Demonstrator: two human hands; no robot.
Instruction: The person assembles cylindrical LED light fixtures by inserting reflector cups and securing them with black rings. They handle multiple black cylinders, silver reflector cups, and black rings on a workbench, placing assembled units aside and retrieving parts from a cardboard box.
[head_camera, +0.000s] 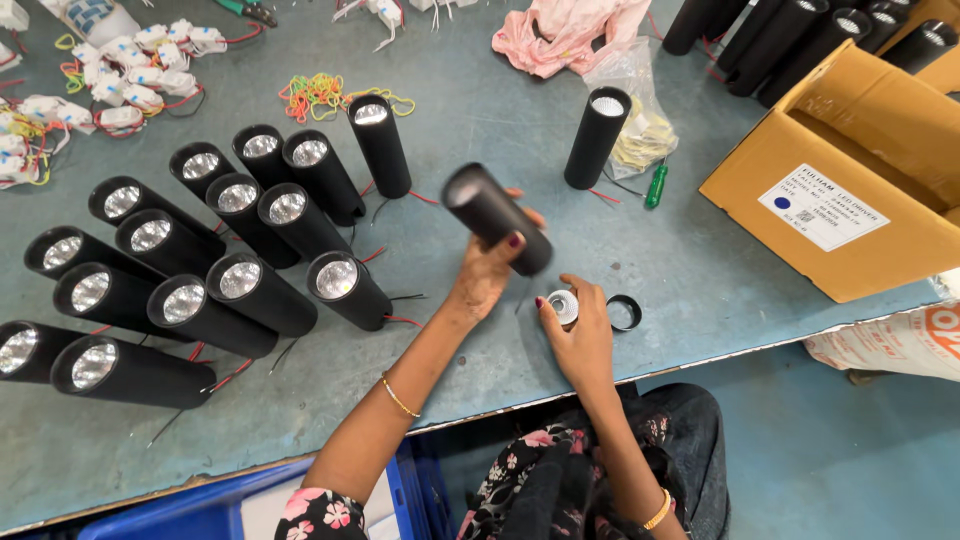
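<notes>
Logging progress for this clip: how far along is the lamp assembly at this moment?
Done: a cluster of black tube lamps stands on the table with lenses in. In hand: the left hand holds one black tube; the right hand pinches a small lens piece beside a black ring. Left: more tubes wait by the cardboard box.

Cardboard box (800, 190) right; pink cloth (565, 35) top; green screwdriver (655, 186); coloured wire tangle (315, 95).

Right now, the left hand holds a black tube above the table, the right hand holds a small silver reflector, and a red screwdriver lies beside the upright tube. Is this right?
Not quite: the screwdriver is green, not red, as the head view shows. The rest holds: the left hand holds a black tube above the table, the right hand holds a small silver reflector, and the screwdriver lies beside the upright tube.
</notes>
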